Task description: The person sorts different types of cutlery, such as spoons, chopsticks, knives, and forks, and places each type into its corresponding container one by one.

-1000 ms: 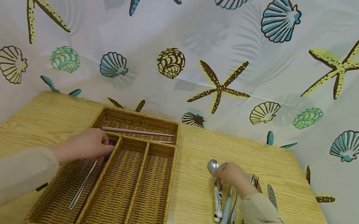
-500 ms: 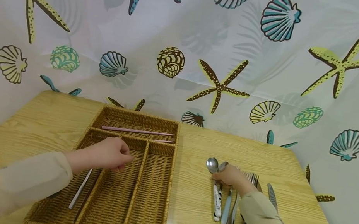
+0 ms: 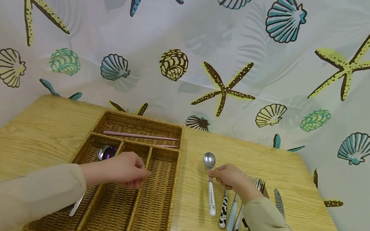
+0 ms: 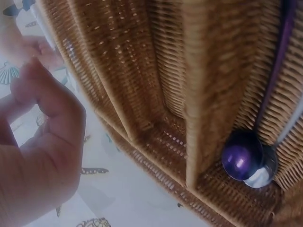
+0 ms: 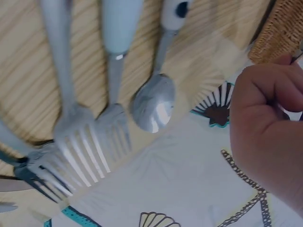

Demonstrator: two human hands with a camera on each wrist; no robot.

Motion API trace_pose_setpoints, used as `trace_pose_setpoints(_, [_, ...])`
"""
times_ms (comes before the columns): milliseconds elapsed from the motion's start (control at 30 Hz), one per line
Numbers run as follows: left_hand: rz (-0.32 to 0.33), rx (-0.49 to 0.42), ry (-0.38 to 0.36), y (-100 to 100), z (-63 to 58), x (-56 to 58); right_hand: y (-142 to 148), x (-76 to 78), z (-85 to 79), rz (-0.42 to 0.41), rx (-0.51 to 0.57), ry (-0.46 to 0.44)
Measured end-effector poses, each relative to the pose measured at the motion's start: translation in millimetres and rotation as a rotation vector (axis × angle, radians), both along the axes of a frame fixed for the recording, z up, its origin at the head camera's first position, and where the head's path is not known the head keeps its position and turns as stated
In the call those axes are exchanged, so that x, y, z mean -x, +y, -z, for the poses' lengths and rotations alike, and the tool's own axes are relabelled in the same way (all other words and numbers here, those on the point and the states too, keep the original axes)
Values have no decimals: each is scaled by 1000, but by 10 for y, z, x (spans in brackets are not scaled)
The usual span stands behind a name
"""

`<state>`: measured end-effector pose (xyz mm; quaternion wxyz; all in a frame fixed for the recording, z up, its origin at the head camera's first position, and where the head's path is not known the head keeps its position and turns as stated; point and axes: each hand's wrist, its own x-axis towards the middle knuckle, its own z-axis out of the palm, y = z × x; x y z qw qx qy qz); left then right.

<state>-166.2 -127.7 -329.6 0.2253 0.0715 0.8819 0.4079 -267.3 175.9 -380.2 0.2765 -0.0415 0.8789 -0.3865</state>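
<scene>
My right hand (image 3: 233, 178) pinches a spoon with a white printed handle (image 3: 211, 200) at its neck, the bowl pointing away from me. Just right of it lie a spoon with a cow-print handle (image 3: 223, 214), its bowl (image 5: 154, 104) bare in the right wrist view, and a fork with a light blue handle (image 3: 232, 216). My left hand (image 3: 125, 168) hovers over the wicker tray's middle compartments with fingers loosely bent, holding nothing. In the tray's left compartment a purple spoon (image 4: 242, 153) overlaps a silver spoon (image 4: 262, 172), partly behind my forearm in the head view.
The wicker cutlery tray (image 3: 173, 202) stands left of centre, with pink chopsticks (image 3: 139, 136) in its back compartment. Several forks (image 5: 80, 137) and a table knife (image 3: 279, 201) lie farther right. A patterned curtain (image 3: 158, 99) hangs behind the table.
My left hand has come out of the left compartment and moved right, leaving the purple spoon there. My right hand has drawn the white-handled spoon left, away from the cow-print one.
</scene>
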Motion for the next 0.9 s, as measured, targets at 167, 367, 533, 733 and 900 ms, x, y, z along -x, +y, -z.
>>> trace_pose_setpoints(167, [-6,-11,-13,87,6,-1,-116,-60,-63,-3,39,8])
trace_pose_setpoints(367, [8,-23,-2,170,1,1,-244,-130,-135,8,78,23])
trace_pose_setpoints(533, [10,-36,-12,241,20,13,-341,-184,-192,0,93,22])
trace_pose_setpoints(733, [18,-45,-19,337,34,29,-450,-246,-232,8,112,34])
trace_pose_setpoints(900, [23,-40,-9,426,42,42,-549,-293,-254,17,147,45])
